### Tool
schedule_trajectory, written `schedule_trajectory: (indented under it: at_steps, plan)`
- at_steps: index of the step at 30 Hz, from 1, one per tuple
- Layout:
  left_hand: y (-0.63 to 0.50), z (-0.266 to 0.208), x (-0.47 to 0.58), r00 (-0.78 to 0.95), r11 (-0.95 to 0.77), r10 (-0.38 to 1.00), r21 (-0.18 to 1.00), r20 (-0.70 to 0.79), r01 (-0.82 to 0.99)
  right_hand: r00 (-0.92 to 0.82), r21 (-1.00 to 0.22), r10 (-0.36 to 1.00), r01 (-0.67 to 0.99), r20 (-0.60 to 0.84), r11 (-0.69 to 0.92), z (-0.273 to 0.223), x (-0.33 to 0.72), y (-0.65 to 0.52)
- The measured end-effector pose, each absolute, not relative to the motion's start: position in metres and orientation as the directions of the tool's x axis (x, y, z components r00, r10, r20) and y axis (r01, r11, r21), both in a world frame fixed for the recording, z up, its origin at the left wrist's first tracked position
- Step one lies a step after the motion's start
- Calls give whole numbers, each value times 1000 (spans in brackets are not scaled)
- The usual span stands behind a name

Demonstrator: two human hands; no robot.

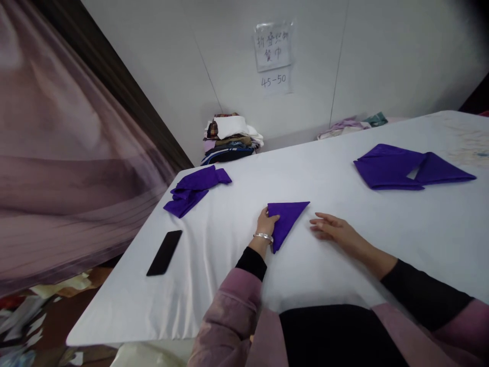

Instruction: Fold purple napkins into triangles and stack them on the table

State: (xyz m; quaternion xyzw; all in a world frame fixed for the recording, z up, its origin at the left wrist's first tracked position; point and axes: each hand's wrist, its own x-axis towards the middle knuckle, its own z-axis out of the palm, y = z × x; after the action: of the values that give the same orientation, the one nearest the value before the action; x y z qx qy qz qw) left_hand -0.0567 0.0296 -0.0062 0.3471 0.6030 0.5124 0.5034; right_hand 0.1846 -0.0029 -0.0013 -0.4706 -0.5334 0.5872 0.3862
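Note:
A purple cloth napkin (pixel 287 220), folded into a triangle, is in front of me at the middle of the table. My left hand (pixel 266 223) grips its left edge, thumb on top and fingers hidden behind the cloth. Just to the right of the napkin, apart from it, my right hand (pixel 331 230) hovers with its fingers stretched out and nothing in it. Farther right lie folded purple napkins (pixel 393 165), one shape touching or overlapping another. At the left of the table is a loosely crumpled heap of purple cloth (pixel 196 186).
A black phone-like slab (pixel 164 253) lies on the white-covered table (pixel 229 265) near its left edge. Beyond the far edge stands a pile of folded clothes (pixel 231 137), with more cloth (pixel 346 126) to its right. A pinkish curtain (pixel 76 153) hangs at the left.

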Motion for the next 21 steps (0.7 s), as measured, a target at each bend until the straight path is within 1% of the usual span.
schedule_trajectory:
  at_steps: [2,3,4,6,7,9,11,13,15,18,21]
  plan:
    - [28,-5,-56,-297,224,928,974,-227,-48,-267,-981,963,195,-41,12,-3,179,-4]
    - [26,-3,-56,-319,220,925,976,-207,4,-280,-949,960,296,23,109,-3,176,-3]
    - [25,-1,-55,-339,217,923,973,-180,74,-314,-891,945,399,89,216,-1,173,-1]
    - [23,3,-54,-363,214,924,946,-116,242,-443,-709,875,552,196,439,5,164,5]
    - [21,6,-53,-365,213,927,924,-88,319,-521,-603,823,588,228,539,9,158,8]
    - [18,10,-51,-348,205,936,884,-51,421,-652,-426,716,591,248,685,13,145,16]
    - [15,12,-49,-321,180,947,848,-12,499,-720,-324,655,579,227,748,12,132,26]
    - [11,13,-49,-294,139,954,799,50,585,-743,-278,642,586,191,761,6,124,35]
    - [8,11,-48,-262,94,957,725,122,682,-749,-261,643,596,158,759,-2,122,42]
    - [6,8,-52,-204,36,958,622,200,782,-752,-252,641,598,154,761,-13,125,47]
    - [4,8,-62,-188,13,951,576,246,817,-755,-241,636,595,159,767,-17,128,47]
